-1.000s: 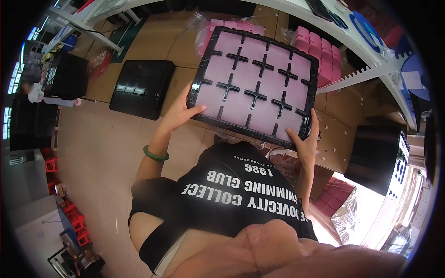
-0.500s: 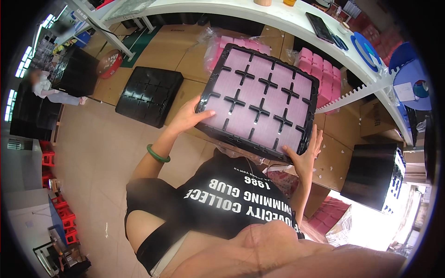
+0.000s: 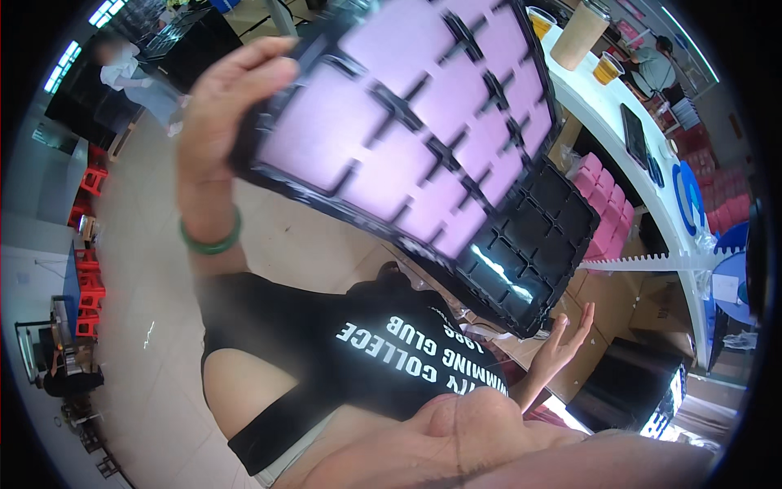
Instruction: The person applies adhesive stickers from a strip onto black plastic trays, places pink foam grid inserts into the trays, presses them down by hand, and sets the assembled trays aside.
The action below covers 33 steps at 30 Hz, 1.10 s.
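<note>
My left hand [image 3: 216,114] grips the left edge of a black plastic tray [image 3: 326,126], its thumb over the rim. Pink rectangles show between the tray's black cross-shaped dividers. It is raised and tilted, slightly blurred by motion. Below its right side, another black tray [image 3: 538,232] comes into view, with black cells and a shiny streak near its front edge; the lifted tray covers part of it. My right hand [image 3: 560,346] is beside the near right corner of this lower tray, fingers spread, holding nothing.
Pink moulded blocks [image 3: 607,200] stand beyond the lower tray. The white table [image 3: 643,191] carries a phone [image 3: 634,134], a tan cylinder [image 3: 580,34] and cups. A white toothed strip [image 3: 635,263] juts out at right, above black stacked trays [image 3: 627,383]. A person [image 3: 130,73] sits upper left.
The pink-celled tray has gone up and left in my left hand, uncovering the black tray beneath. My right hand has let go of it and is lower. The view has shifted.
</note>
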Available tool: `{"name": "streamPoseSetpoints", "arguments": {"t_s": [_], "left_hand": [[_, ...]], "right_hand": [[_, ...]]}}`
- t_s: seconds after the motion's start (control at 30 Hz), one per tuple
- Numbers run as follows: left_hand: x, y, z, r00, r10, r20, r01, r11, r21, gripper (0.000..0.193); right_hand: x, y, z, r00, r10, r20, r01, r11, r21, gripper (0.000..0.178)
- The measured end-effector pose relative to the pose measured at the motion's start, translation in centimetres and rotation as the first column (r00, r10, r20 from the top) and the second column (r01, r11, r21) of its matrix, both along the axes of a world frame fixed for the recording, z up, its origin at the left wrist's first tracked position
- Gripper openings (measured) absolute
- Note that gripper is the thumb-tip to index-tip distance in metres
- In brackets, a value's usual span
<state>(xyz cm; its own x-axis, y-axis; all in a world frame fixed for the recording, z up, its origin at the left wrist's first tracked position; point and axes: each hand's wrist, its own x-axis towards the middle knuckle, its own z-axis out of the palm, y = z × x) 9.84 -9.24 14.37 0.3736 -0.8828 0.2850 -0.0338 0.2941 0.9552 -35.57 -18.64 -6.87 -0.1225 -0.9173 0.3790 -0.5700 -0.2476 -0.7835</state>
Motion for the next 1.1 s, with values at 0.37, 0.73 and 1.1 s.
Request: {"name": "streamPoseSetpoints", "arguments": {"t_s": [0.37,0.73,1.1], "left_hand": [[8.2,-4.7,-14.9,0.22,0.318,0.922,-0.438,0.877,-0.198,0.018],[12.0,-6.2,-45.3,0.309,0.063,0.949,-0.745,0.637,0.2,0.018],[10.8,-6.8,-43.3,0.347,-0.163,0.923,-0.774,0.506,0.38,0.024]], "right_hand": [[0.3,-0.3,1.5,0.999,-0.012,0.044,0.011,1.0,0.013,0.051],[0.2,1.5,3.6,0.996,-0.073,0.053,0.073,0.997,0.001,0.048],[-3.8,-4.5,2.1,0.976,-0.024,0.216,0.014,0.999,0.05,0.049]]}}
